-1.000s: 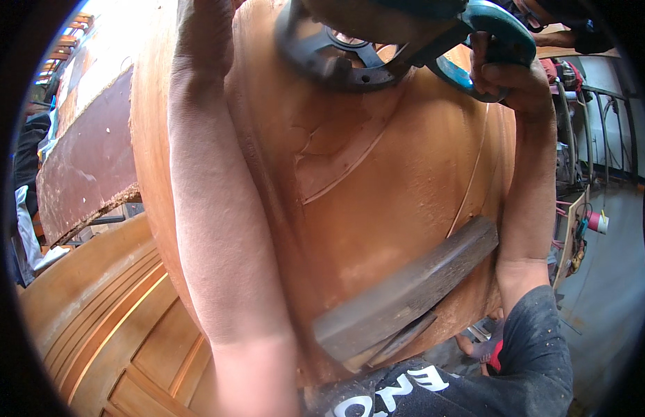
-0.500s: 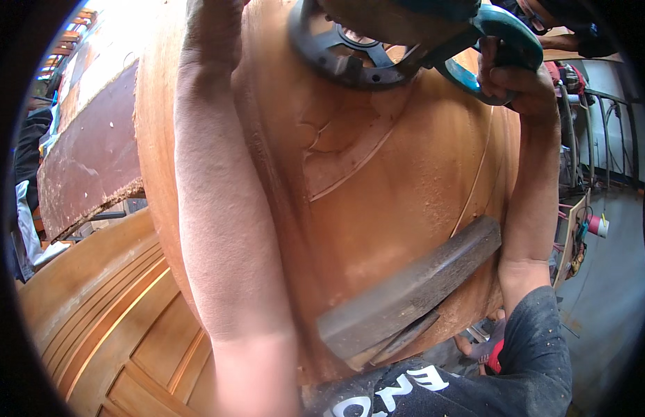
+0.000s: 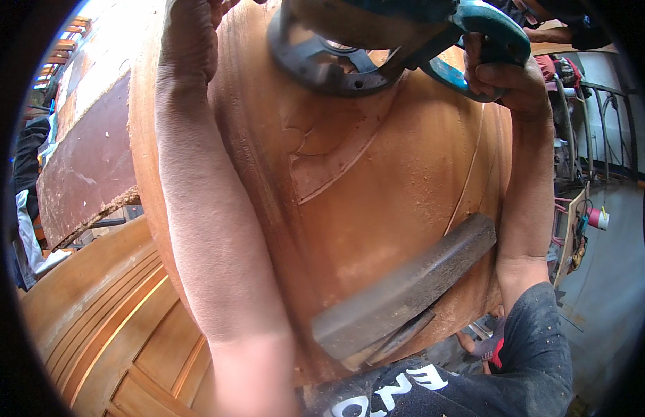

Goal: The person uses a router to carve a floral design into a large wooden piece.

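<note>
A teal and black power router (image 3: 367,21) stands on a brown wooden panel (image 3: 399,167), its round open base (image 3: 322,73) flat against the wood. My right hand (image 3: 510,80) is wrapped around the router's looped teal handle. At the top edge, my left hand (image 3: 197,21) is mostly cut off beside the router, so its grip is hidden. Below the router base, a shallow curved recess (image 3: 329,174) is cut into the panel, with a thin crack-like line in it. Fine dust lies over the wood.
A dark rectangular bar (image 3: 406,292) lies across the near part of the panel. Lower left is a carved wooden panel (image 3: 142,326); above it, a reddish-brown board (image 3: 86,167) with a rough edge. Another person's arm (image 3: 551,35) shows at upper right. Metal railings (image 3: 607,132) stand at right.
The router has shifted a little to the left over the panel, with my right hand still around its handle. My left forearm has moved left too. The view has shifted slightly.
</note>
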`<state>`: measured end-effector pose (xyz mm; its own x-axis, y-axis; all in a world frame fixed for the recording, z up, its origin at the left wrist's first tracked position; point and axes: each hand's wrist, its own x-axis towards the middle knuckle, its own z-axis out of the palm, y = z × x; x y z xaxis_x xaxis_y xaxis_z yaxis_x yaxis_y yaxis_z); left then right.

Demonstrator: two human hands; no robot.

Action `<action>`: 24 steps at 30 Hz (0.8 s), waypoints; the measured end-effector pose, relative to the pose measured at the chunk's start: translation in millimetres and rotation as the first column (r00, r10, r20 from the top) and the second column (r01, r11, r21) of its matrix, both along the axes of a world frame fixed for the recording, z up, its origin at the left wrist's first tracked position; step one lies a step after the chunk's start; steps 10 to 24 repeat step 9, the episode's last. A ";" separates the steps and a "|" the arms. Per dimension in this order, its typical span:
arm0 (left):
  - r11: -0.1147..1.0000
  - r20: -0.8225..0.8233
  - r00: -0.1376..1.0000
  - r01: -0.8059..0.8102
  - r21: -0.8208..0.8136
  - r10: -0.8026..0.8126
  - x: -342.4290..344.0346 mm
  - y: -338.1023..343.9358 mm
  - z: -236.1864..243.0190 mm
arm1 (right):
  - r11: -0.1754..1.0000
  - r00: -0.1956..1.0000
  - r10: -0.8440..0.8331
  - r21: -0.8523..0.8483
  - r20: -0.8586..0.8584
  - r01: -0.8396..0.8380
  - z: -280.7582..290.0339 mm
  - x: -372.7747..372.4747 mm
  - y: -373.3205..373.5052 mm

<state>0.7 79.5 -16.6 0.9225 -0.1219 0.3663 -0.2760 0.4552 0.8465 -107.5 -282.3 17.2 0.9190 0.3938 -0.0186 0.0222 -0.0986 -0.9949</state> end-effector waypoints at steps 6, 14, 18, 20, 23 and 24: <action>0.995 0.011 0.995 0.101 -0.011 -0.101 1.6 7.6 2.5 | 1.000 1.000 0.000 0.002 0.004 0.000 -0.9 -0.5 1.8; 0.989 0.083 0.986 0.148 -0.003 -0.147 0.3 10.7 2.3 | 1.000 1.000 -0.002 0.003 0.007 0.002 -2.4 -0.6 0.5; 0.989 0.083 0.986 0.148 -0.003 -0.147 0.3 10.7 2.3 | 1.000 1.000 -0.002 0.003 0.007 0.002 -2.4 -0.6 0.5; 0.989 0.083 0.986 0.148 -0.003 -0.147 0.3 10.7 2.3 | 1.000 1.000 -0.002 0.003 0.007 0.002 -2.4 -0.6 0.5; 0.989 0.083 0.986 0.148 -0.003 -0.147 0.3 10.7 2.3 | 1.000 1.000 -0.002 0.003 0.007 0.002 -2.4 -0.6 0.5; 0.989 0.083 0.986 0.148 -0.003 -0.147 0.3 10.7 2.3 | 1.000 1.000 -0.002 0.003 0.007 0.002 -2.4 -0.6 0.5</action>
